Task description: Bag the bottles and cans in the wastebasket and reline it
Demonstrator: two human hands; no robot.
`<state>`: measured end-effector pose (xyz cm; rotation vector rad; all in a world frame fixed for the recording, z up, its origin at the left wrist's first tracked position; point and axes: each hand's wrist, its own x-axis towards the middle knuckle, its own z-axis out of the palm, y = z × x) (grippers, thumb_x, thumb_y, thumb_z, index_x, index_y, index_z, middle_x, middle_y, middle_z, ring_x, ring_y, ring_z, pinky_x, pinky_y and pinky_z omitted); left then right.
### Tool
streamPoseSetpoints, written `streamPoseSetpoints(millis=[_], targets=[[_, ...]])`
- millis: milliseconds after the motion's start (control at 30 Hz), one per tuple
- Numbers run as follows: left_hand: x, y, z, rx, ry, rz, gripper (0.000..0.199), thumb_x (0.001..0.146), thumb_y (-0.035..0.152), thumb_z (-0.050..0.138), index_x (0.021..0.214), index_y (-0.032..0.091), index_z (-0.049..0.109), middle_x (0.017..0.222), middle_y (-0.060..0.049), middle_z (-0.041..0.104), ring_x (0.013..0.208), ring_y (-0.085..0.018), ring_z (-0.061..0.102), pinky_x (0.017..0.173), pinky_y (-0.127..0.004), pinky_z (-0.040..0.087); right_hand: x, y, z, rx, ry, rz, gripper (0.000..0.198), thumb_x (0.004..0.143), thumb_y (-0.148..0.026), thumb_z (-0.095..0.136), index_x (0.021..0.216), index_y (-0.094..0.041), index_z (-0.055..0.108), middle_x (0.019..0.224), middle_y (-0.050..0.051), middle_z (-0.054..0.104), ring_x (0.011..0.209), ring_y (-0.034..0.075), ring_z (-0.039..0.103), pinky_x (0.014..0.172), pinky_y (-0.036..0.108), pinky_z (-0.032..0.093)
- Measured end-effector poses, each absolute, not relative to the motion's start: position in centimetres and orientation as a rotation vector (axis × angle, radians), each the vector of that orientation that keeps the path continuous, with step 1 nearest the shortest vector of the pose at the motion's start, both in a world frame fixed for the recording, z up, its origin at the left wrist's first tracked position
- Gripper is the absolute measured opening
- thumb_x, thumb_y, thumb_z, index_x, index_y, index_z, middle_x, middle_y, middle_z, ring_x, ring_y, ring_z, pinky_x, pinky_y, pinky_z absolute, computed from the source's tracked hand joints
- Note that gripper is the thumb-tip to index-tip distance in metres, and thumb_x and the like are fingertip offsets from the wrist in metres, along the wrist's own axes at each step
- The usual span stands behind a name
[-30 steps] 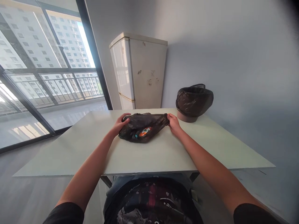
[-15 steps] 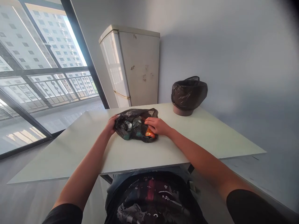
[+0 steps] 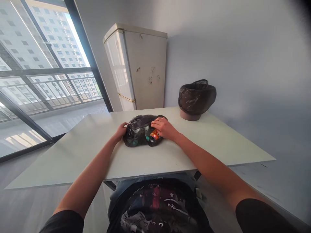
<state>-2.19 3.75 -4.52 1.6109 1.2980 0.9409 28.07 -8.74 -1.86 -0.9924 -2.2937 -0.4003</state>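
Note:
A black garbage bag (image 3: 139,124) lies bunched on the white table (image 3: 136,163), with cans and green items showing dimly in it. My left hand (image 3: 120,132) pinches the bag's left side, thumb toward the top. At the bag's right side, my right hand (image 3: 165,127) has its fingers curled over the plastic, right against an orange can (image 3: 155,135). That can lies tilted, its end facing me. Whether the right fingers also touch the can is hard to see, as the hand covers part of it.
A brown bin (image 3: 190,116) lined with a dark bag stands at the table's back right. Behind the table is a white refrigerator (image 3: 145,71), with large windows (image 3: 55,71) to the left. The table's front edge is close to my body.
My left hand has shifted slightly right with the bag's left side. The bag is more bunched, and its upper part covers more of the contents. The orange can has tilted and moved slightly up.

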Motion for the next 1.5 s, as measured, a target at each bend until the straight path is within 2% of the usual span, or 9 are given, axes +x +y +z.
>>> streamPoseSetpoints(millis=[167, 267, 433, 567, 767, 867, 1033, 1267, 1500], targets=[[-1.8, 3.8, -4.6, 1.72, 1.373, 1.027, 0.016, 0.082, 0.027, 0.062, 0.095, 0.019, 0.069, 0.071, -0.004, 0.068, 0.069, -0.022, 0.062, 0.072, -0.034, 0.052, 25.4, -10.1, -1.8, -0.856, -2.468, -0.471, 0.019, 0.099, -0.012, 0.053, 0.105, -0.014, 0.071, 0.119, 0.013, 0.074, 0.105, 0.026, 0.059, 0.087, 0.04, 0.042], [-2.0, 4.2, -4.4, 1.791, 1.426, 1.151, 0.022, 0.088, 0.022, 0.053, 0.104, 0.021, 0.069, 0.081, -0.005, 0.07, 0.081, -0.024, 0.064, 0.083, -0.037, 0.051, 24.8, -10.4, -2.1, -0.817, -2.545, -0.495, 0.021, 0.103, -0.02, 0.051, 0.104, -0.014, 0.071, 0.121, 0.012, 0.074, 0.102, 0.025, 0.059, 0.089, 0.04, 0.042], [-1.4, 3.7, -4.5, 1.863, 1.425, 1.244, 0.025, 0.093, 0.023, 0.049, 0.109, 0.023, 0.068, 0.104, -0.009, 0.074, 0.097, -0.027, 0.066, 0.092, -0.041, 0.05, 24.5, -11.0, -2.5, -0.884, -2.653, -0.621, 0.025, 0.101, -0.019, 0.053, 0.116, -0.011, 0.071, 0.145, 0.018, 0.063, 0.111, 0.028, 0.059, 0.089, 0.043, 0.04], [-0.5, 3.1, -4.5, 1.955, 1.356, 1.282, 0.025, 0.093, 0.02, 0.049, 0.111, 0.023, 0.066, 0.112, -0.008, 0.074, 0.111, -0.027, 0.065, 0.102, -0.041, 0.047, 23.7, -11.8, -2.7, -0.745, -2.679, -0.717, 0.039, 0.1, -0.011, 0.049, 0.135, -0.012, 0.064, 0.146, 0.018, 0.062, 0.116, 0.028, 0.058, 0.094, 0.044, 0.038], [-0.1, 2.7, -4.9, 1.829, 1.413, 1.264, 0.014, 0.091, 0.015, 0.046, 0.084, 0.023, 0.056, 0.089, -0.005, 0.066, 0.094, -0.025, 0.06, 0.093, -0.038, 0.048, 21.9, -13.2, -3.0, -0.3, -2.8, -0.71, 0.023, 0.1, -0.008, 0.048, 0.112, -0.014, 0.067, 0.123, 0.012, 0.069, 0.108, 0.024, 0.059, 0.094, 0.041, 0.038], [0.0, 2.7, -5.3, 1.779, 1.439, 1.25, 0.015, 0.09, 0.015, 0.046, 0.08, 0.023, 0.054, 0.085, -0.004, 0.064, 0.092, -0.025, 0.058, 0.09, -0.037, 0.047, 21.3, -13.5, -3.1, -0.261, -2.834, -0.687, 0.022, 0.101, -0.008, 0.047, 0.108, -0.016, 0.067, 0.112, 0.009, 0.069, 0.1, 0.023, 0.058, 0.089, 0.039, 0.039], [0.3, 3.0, -5.8, 1.744, 1.441, 1.225, 0.013, 0.089, 0.015, 0.047, 0.082, 0.023, 0.055, 0.086, -0.004, 0.064, 0.093, -0.025, 0.058, 0.09, -0.037, 0.046, 21.8, -14.8, -3.2, -0.349, -2.754, -0.52, 0.014, 0.097, -0.008, 0.053, 0.093, -0.016, 0.063, 0.101, 0.008, 0.066, 0.093, 0.022, 0.055, 0.082, 0.037, 0.037], [0.9, 3.5, -6.4, 1.726, 1.446, 1.207, 0.011, 0.09, 0.017, 0.049, 0.085, 0.023, 0.057, 0.09, -0.003, 0.065, 0.095, -0.025, 0.058, 0.089, -0.036, 0.045, 23.8, -17.6, -5.2, -0.584, -2.624, 0.014, 0.015, 0.085, -0.007, 0.059, 0.097, -0.016, 0.062, 0.097, 0.006, 0.063, 0.086, 0.02, 0.048, 0.073, 0.034, 0.034], [0.8, 3.7, -5.9, 1.76, 1.436, 1.162, 0.015, 0.091, 0.012, 0.047, 0.083, 0.022, 0.055, 0.086, -0.002, 0.064, 0.091, -0.023, 0.058, 0.085, -0.035, 0.044, 24.1, -19.0, -5.1, -0.555, -2.562, 0.204, 0.012, 0.089, -0.007, 0.056, 0.084, -0.019, 0.058, 0.081, 0.004, 0.055, 0.076, 0.019, 0.041, 0.067, 0.036, 0.03]])
